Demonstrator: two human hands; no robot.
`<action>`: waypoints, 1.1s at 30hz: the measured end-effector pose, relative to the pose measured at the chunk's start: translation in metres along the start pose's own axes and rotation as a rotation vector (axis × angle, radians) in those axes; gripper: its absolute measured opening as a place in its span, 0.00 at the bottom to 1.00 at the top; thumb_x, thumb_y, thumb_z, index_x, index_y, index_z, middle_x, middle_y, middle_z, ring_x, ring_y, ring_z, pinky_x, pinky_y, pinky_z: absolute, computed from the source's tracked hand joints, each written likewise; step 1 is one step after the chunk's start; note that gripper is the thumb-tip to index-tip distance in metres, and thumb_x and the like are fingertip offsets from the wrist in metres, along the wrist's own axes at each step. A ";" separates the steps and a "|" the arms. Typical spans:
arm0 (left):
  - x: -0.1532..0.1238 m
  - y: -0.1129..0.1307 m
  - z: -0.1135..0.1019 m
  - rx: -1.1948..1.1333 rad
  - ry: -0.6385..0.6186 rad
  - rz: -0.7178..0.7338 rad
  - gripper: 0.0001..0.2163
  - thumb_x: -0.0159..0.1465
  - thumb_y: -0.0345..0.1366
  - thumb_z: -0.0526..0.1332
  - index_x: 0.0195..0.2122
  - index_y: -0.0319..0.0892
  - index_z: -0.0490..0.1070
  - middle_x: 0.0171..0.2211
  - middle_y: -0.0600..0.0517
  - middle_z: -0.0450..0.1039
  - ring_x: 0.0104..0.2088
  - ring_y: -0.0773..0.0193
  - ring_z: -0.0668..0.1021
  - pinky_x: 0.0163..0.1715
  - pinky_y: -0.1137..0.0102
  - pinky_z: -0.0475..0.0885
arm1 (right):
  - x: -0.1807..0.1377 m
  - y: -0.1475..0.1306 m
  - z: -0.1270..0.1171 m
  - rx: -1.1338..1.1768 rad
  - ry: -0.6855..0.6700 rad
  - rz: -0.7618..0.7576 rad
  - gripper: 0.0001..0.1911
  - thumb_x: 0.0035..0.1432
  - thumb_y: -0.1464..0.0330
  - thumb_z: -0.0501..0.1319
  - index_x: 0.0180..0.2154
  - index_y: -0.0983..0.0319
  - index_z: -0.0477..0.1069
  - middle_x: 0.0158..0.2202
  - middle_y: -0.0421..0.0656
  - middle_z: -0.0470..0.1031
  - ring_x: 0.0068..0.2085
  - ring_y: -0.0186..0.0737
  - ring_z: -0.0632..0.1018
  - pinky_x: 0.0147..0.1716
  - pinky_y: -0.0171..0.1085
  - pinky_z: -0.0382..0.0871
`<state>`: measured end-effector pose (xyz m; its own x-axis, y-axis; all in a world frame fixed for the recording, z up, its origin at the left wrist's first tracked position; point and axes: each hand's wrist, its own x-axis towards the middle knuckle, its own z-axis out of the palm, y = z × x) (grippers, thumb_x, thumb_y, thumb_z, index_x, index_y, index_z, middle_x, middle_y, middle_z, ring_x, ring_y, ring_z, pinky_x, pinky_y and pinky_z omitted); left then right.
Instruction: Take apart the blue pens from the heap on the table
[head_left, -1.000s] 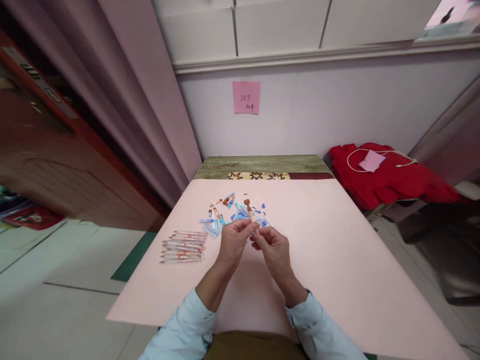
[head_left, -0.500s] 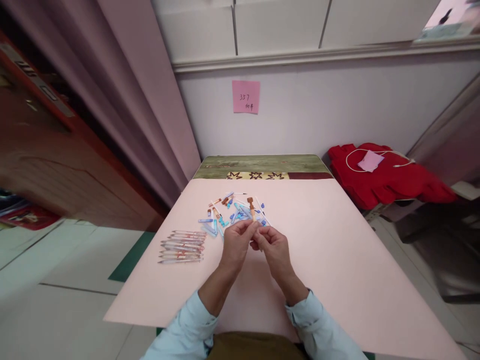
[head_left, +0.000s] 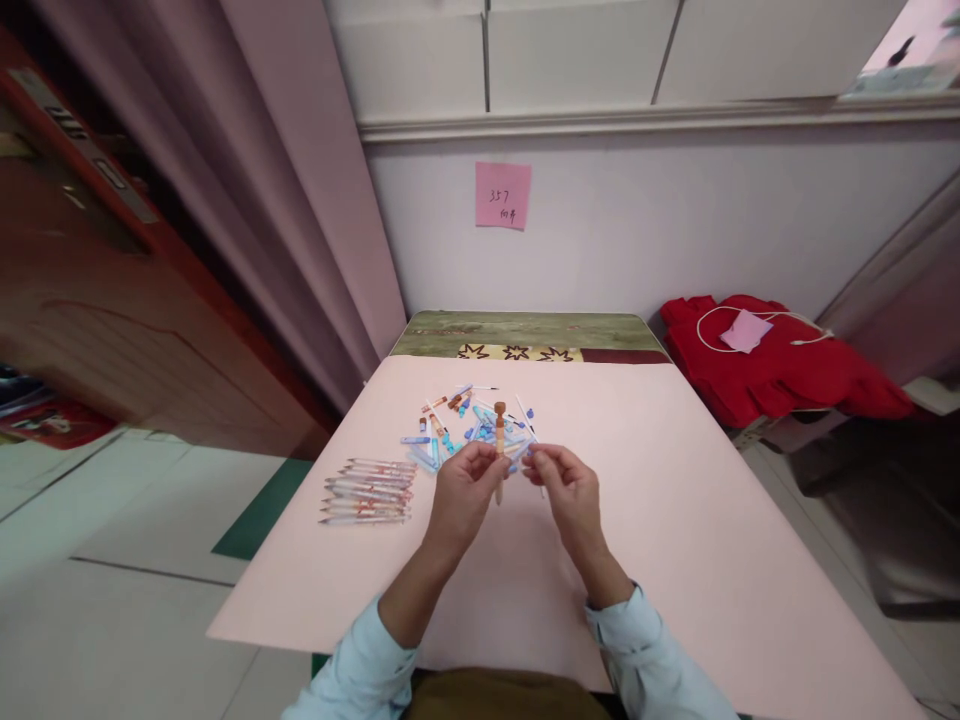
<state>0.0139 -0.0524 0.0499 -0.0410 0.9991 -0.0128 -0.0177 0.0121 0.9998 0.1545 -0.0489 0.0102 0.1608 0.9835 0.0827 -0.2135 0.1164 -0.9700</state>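
My left hand (head_left: 463,490) pinches a pen (head_left: 499,445) with a brown cap, held upright above the pink table (head_left: 675,520). My right hand (head_left: 568,487) hovers just right of it, fingers curled in a pinch on a small blue part I can barely make out. Behind both hands lies a loose heap of pen parts (head_left: 469,420), blue, white and brown. A neat row of finished pens (head_left: 367,490) lies to the left of my left hand.
A red cloth (head_left: 780,365) with a white cable and a pink note lies on a seat to the right. A pink sticky note (head_left: 502,195) hangs on the wall. A curtain and a wooden door stand at the left.
My hands have drawn apart. The pen stays in my left hand and now stands more upright; my right hand has moved right, off the pen.
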 end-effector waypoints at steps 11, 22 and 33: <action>-0.011 0.005 0.000 0.407 -0.056 0.174 0.06 0.60 0.40 0.64 0.30 0.44 0.75 0.27 0.53 0.74 0.28 0.64 0.74 0.31 0.72 0.66 | 0.017 -0.035 -0.013 -0.033 0.072 -0.157 0.14 0.57 0.61 0.65 0.44 0.59 0.79 0.39 0.45 0.82 0.36 0.40 0.79 0.39 0.42 0.75; -0.009 0.006 0.002 0.457 -0.028 0.282 0.06 0.61 0.40 0.63 0.30 0.45 0.76 0.27 0.51 0.73 0.29 0.62 0.72 0.32 0.71 0.65 | 0.017 -0.016 -0.019 0.020 0.051 -0.088 0.11 0.56 0.61 0.66 0.37 0.61 0.79 0.30 0.42 0.79 0.32 0.38 0.77 0.38 0.40 0.74; -0.009 0.000 0.005 0.376 -0.097 0.181 0.06 0.62 0.39 0.62 0.35 0.44 0.77 0.29 0.53 0.76 0.30 0.64 0.74 0.32 0.72 0.67 | 0.019 -0.023 -0.019 0.064 0.057 -0.079 0.12 0.55 0.61 0.67 0.38 0.61 0.75 0.33 0.42 0.79 0.33 0.37 0.77 0.38 0.39 0.73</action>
<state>0.0197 -0.0617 0.0499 0.0849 0.9855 0.1473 0.3474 -0.1678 0.9226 0.1804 -0.0357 0.0302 0.2338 0.9616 0.1436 -0.2584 0.2038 -0.9443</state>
